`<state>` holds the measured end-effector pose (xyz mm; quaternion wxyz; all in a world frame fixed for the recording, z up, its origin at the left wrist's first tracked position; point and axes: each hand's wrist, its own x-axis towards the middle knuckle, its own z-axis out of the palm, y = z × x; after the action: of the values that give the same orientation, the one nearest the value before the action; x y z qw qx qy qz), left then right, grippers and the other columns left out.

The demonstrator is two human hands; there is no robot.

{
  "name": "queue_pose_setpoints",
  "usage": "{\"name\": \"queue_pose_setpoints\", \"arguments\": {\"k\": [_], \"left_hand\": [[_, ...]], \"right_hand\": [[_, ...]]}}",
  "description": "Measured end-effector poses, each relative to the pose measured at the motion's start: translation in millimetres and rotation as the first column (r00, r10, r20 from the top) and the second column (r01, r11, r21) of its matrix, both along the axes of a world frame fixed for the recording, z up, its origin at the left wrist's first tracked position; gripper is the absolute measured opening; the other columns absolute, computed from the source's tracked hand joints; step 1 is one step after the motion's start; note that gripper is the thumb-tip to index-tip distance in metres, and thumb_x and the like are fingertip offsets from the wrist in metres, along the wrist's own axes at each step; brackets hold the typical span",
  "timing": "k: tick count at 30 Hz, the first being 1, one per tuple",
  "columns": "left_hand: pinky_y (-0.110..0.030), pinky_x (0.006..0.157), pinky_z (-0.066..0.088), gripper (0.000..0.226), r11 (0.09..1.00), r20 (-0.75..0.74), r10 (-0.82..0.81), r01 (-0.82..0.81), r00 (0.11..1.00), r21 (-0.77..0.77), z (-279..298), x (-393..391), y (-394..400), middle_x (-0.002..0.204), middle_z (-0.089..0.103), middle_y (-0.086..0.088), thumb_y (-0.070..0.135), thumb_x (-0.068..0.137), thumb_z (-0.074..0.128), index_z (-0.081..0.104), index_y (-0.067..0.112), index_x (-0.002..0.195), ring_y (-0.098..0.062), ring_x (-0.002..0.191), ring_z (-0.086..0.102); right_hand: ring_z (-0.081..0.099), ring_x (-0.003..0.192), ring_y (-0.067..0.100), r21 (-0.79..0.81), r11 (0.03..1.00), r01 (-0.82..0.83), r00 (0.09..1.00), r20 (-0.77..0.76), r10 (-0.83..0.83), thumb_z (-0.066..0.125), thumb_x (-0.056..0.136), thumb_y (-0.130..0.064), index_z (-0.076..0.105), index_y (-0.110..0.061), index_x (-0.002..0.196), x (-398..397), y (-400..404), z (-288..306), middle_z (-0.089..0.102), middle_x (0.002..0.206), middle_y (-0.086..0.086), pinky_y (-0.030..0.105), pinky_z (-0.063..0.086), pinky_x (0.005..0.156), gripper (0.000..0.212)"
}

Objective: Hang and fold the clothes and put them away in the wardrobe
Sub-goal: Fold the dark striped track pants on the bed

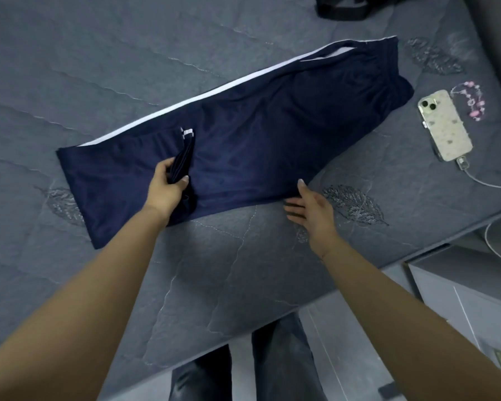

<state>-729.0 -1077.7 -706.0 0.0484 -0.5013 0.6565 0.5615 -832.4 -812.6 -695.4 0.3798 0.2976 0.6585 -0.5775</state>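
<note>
Navy blue track pants (258,134) with a white side stripe lie stretched out on the grey quilted bed (99,68), waistband at the upper right. My left hand (168,186) grips a bunched fold of the pants fabric near the leg end at the left. My right hand (310,209) lies flat with straight fingers at the near edge of the pants, its fingertips touching the fabric where it meets the bedcover.
A phone (444,125) in a pale case lies on the bed at the right, plugged into a white cable (486,183). A pink beaded bracelet (470,99) lies beside it. A black strap or bag (342,7) is at the top edge. The bed edge runs along the lower right.
</note>
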Motion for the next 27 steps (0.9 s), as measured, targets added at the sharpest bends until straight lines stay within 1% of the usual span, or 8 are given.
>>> {"name": "queue_pose_setpoints", "arguments": {"k": [4, 6, 8, 12, 17, 20, 23, 27], "left_hand": [[-0.030, 0.081, 0.054, 0.015, 0.981, -0.070, 0.177, -0.170, 0.982, 0.097, 27, 11, -12, 0.096, 0.067, 0.006, 0.022, 0.096, 0.061, 0.062, 0.020, 0.110, -0.016, 0.095, 0.062], [-0.029, 0.080, 0.055, 0.008, 0.976, -0.153, 0.218, -0.217, 0.964, 0.021, 46, 16, -17, 0.092, 0.069, 0.008, 0.023, 0.096, 0.061, 0.064, 0.021, 0.102, -0.011, 0.089, 0.063], [-0.029, 0.079, 0.051, 0.008, 0.960, -0.225, 0.238, -0.263, 0.945, -0.092, 64, 21, -21, 0.088, 0.065, 0.009, 0.021, 0.096, 0.060, 0.064, 0.020, 0.102, -0.006, 0.082, 0.060], [-0.030, 0.082, 0.049, 0.022, 0.934, -0.279, 0.269, -0.320, 0.922, -0.156, 96, 24, -27, 0.090, 0.064, 0.009, 0.020, 0.096, 0.060, 0.063, 0.011, 0.115, -0.006, 0.084, 0.059], [-0.030, 0.096, 0.049, 0.026, 0.960, -0.367, 0.200, -0.256, 0.909, -0.111, 124, -3, -10, 0.111, 0.065, 0.004, 0.016, 0.096, 0.060, 0.056, 0.017, 0.122, -0.007, 0.102, 0.061], [-0.021, 0.097, 0.046, 0.033, 0.979, -0.493, 0.129, -0.189, 0.860, -0.074, 132, -43, 15, 0.115, 0.061, 0.003, 0.009, 0.096, 0.058, 0.050, 0.007, 0.128, 0.001, 0.103, 0.058], [-0.012, 0.092, 0.045, 0.042, 1.000, -0.502, -0.010, 0.000, 0.865, -0.020, 124, -97, 44, 0.113, 0.053, 0.014, 0.012, 0.096, 0.058, 0.041, 0.020, 0.134, 0.016, 0.098, 0.053], [-0.018, 0.104, 0.038, 0.042, 0.921, -0.306, -0.345, 0.383, 0.887, 0.071, 80, -140, 66, 0.130, 0.056, -0.005, 0.017, 0.101, 0.049, 0.043, 0.012, 0.143, -0.014, 0.122, 0.053]], "right_hand": [[0.067, 0.059, 0.016, 0.117, 0.993, 0.004, 1.000, 0.026, -0.008, 0.066, 0.091, -0.037, 0.061, -0.006, 0.098, -24, -26, 16, 0.068, 0.077, 0.010, 0.029, 0.058, 0.058, 0.032], [0.059, 0.041, 0.013, 0.177, 0.977, 0.116, 0.993, -0.005, -0.117, 0.064, 0.090, -0.029, 0.061, -0.006, 0.085, -33, -44, 24, 0.062, 0.060, 0.007, 0.023, 0.048, 0.040, 0.024], [0.057, 0.039, 0.012, 0.135, 0.965, 0.225, 0.973, 0.018, -0.229, 0.063, 0.089, -0.027, 0.059, -0.009, 0.081, -43, -64, 33, 0.060, 0.054, 0.004, 0.020, 0.043, 0.037, 0.020], [0.058, 0.064, 0.013, -0.079, 0.943, 0.324, 0.941, 0.135, -0.312, 0.059, 0.094, -0.041, 0.060, -0.005, 0.099, -70, -99, 41, 0.064, 0.079, 0.006, 0.023, 0.052, 0.052, 0.037], [0.056, 0.120, 0.025, -0.250, 0.950, 0.187, 0.973, 0.180, -0.144, 0.038, 0.101, -0.052, 0.042, -0.001, 0.140, -84, -97, 25, 0.053, 0.137, 0.016, 0.032, 0.047, 0.097, 0.065], [0.056, 0.118, 0.022, -0.305, 0.948, 0.094, 0.984, 0.172, -0.042, 0.031, 0.103, -0.051, 0.045, -0.003, 0.139, -86, -79, 17, 0.052, 0.140, 0.014, 0.033, 0.043, 0.103, 0.062], [0.058, 0.111, 0.018, -0.338, 0.941, 0.023, 0.988, 0.153, 0.030, 0.029, 0.102, -0.054, 0.046, -0.005, 0.140, -91, -67, 15, 0.050, 0.142, 0.012, 0.033, 0.045, 0.100, 0.063], [0.052, 0.126, 0.024, -0.417, 0.907, 0.060, 0.990, 0.143, 0.000, 0.033, 0.096, -0.064, 0.034, -0.014, 0.149, -103, -54, 12, 0.046, 0.146, 0.012, 0.038, 0.046, 0.103, 0.073]]}}
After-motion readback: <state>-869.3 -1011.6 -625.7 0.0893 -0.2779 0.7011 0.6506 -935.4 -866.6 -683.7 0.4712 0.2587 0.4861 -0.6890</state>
